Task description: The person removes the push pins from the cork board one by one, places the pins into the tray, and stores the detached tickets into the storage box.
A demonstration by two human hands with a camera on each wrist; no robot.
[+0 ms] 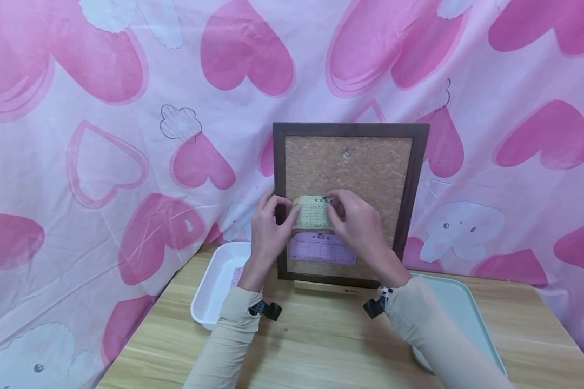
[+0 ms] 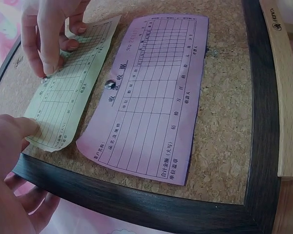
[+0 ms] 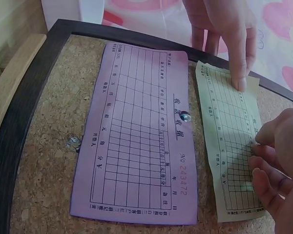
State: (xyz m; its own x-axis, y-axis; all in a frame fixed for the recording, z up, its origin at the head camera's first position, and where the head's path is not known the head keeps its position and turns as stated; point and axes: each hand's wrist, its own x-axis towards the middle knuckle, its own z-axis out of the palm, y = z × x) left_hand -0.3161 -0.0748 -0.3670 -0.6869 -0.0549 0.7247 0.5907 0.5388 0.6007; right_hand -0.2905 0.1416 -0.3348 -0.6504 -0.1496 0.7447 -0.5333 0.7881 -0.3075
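Note:
A pale green receipt slip (image 1: 313,213) lies against the upright cork board (image 1: 370,178). At its left end my left hand (image 1: 271,224) presses the slip with the thumb, the other fingers reaching round the dark frame's edge. With thumb and fingers, my right hand (image 1: 362,221) pinches a small push pin (image 2: 45,79) at the slip's top middle; the fingers partly hide it. Just below, a purple receipt slip (image 3: 136,136) is fixed to the cork by a shiny push pin (image 3: 185,116) at its top edge.
A white tray (image 1: 206,286) with a pink slip (image 1: 237,275) in it stands left of the board. To the right, a pale green tray (image 1: 467,313) is partly covered by my right arm. Pins (image 1: 346,154) sit in the upper cork. Behind hangs a heart-patterned curtain (image 1: 243,48).

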